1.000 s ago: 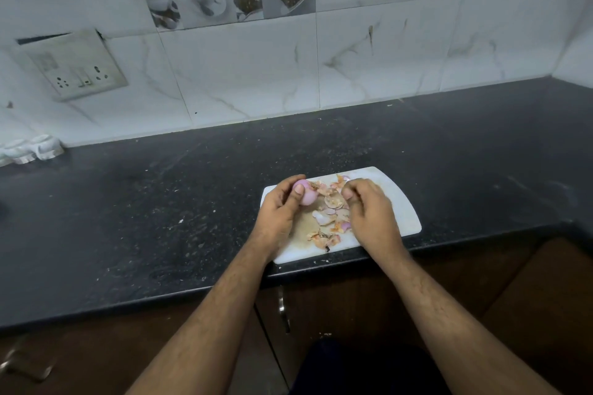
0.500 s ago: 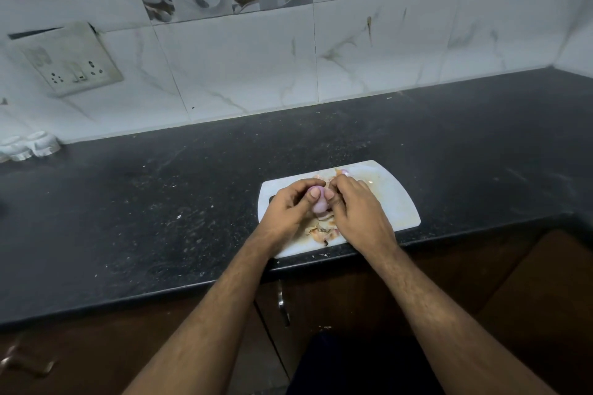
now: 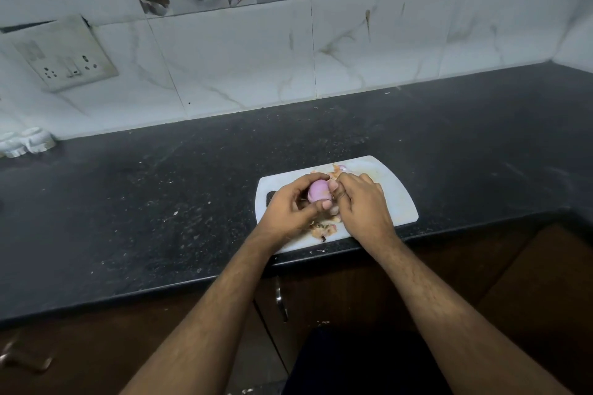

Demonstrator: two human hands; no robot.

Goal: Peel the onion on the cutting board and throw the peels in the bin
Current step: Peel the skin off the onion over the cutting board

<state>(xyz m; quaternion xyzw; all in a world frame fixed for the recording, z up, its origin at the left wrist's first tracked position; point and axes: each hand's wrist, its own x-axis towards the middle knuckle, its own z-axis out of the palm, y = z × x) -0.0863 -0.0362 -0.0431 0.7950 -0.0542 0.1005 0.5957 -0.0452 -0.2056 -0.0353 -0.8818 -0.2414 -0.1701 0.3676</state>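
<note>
Both forearms reach in from the bottom edge and converge over the cutting board (image 3: pixel 398 202). Left hand (image 3: pixel 288 208) cups the onion (image 3: pixel 317 191) from 9 o'clock, fingers curled over the top, thumb tip pressed at its lower side: clamped on it. Right hand (image 3: pixel 362 202) meets the onion at 3 o'clock, fingers bent, tips against its surface; whether they pinch a layer of skin I cannot tell.

Onion: small, rounded, smooth pale purple, held just above the board's centre. Peels (image 3: pixel 322 228): thin, papery, orange-pink scraps, heaped at 6 o'clock below the hands, more at 12 o'clock. Board: white plastic, rounded corners, dark handle slot at 9 o'clock. Counter (image 3: pixel 160 202): black speckled stone, dusty. Wall (image 3: pixel 240 58): glossy marbled tile.
</note>
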